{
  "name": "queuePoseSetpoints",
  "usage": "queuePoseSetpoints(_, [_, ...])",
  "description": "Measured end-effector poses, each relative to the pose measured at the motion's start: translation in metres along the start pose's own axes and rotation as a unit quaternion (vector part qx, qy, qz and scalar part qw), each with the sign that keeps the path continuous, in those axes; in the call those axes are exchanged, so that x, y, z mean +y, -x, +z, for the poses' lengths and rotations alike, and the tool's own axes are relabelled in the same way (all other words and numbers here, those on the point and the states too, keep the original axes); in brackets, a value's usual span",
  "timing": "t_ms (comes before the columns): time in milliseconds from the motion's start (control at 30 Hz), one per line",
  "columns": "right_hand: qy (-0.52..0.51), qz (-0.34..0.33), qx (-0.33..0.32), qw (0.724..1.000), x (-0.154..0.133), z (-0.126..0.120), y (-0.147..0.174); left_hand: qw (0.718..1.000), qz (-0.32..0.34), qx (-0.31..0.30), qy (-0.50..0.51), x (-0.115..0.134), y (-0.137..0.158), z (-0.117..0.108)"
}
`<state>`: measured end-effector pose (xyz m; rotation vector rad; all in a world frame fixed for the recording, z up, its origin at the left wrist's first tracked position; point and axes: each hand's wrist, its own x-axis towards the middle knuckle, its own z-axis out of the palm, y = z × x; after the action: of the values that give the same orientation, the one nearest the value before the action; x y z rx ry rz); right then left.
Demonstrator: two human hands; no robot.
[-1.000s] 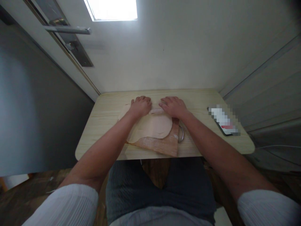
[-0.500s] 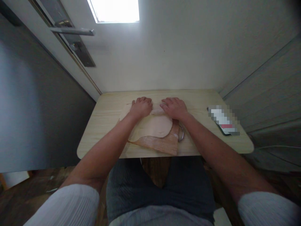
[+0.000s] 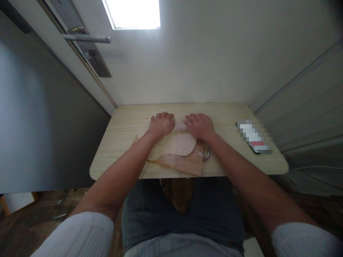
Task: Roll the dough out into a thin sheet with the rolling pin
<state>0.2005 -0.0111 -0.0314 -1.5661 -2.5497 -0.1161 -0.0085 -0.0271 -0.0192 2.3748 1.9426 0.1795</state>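
A thin sheet of pale dough [image 3: 177, 144] lies over a wooden cutting board [image 3: 184, 163] with a metal ring at its right edge. Across the dough's far part runs a light-coloured rolling pin [image 3: 180, 127], visible only between my hands. My left hand [image 3: 162, 124] bends its fingers over the pin's left part. Over its right part lies my right hand [image 3: 199, 125], fingers likewise curved downward. Both palms hide the pin's ends. The dough's near edge is uneven, and the board's near right corner shows bare with whitish smears.
The board rests on a small pale wooden table [image 3: 109, 142]. A phone [image 3: 254, 137], partly pixelated, lies at the table's right. Behind the table stands a white door with a metal handle [image 3: 88, 38]. My lap is below the near edge.
Both hands have shifted very slightly towards me with the rolling pin. The view has moved a little; dough and board look the same.
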Motion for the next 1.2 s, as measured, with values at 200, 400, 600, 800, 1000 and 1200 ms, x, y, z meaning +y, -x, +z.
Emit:
queuePoseSetpoints(200, [-0.022,0.02,0.03,0.999,-0.003,0.002,0.006,1.0,-0.004,0.013,-0.001,0.003,0.005,0.0])
queuePoseSetpoints(400, [-0.026,0.009,0.035,0.999,-0.005,0.0,0.012,1.0,-0.01,0.018,-0.009,0.006,0.01,0.001])
queuePoseSetpoints(600, [-0.01,-0.002,0.031,0.999,-0.008,-0.003,0.018,0.999,-0.012,0.03,-0.016,0.008,0.014,0.002])
queuePoseSetpoints(800, [-0.024,0.014,0.043,0.999,-0.008,0.002,0.019,0.999,-0.012,0.044,-0.013,0.011,0.019,0.002])
queuePoseSetpoints(1000, [-0.03,0.005,0.058,0.998,-0.008,0.005,0.023,0.998,-0.011,0.066,-0.02,0.014,0.025,0.002])
queuePoseSetpoints(1200, [-0.044,0.01,0.077,0.996,-0.01,0.005,0.029,0.997,-0.01,0.074,-0.016,0.017,0.03,0.001])
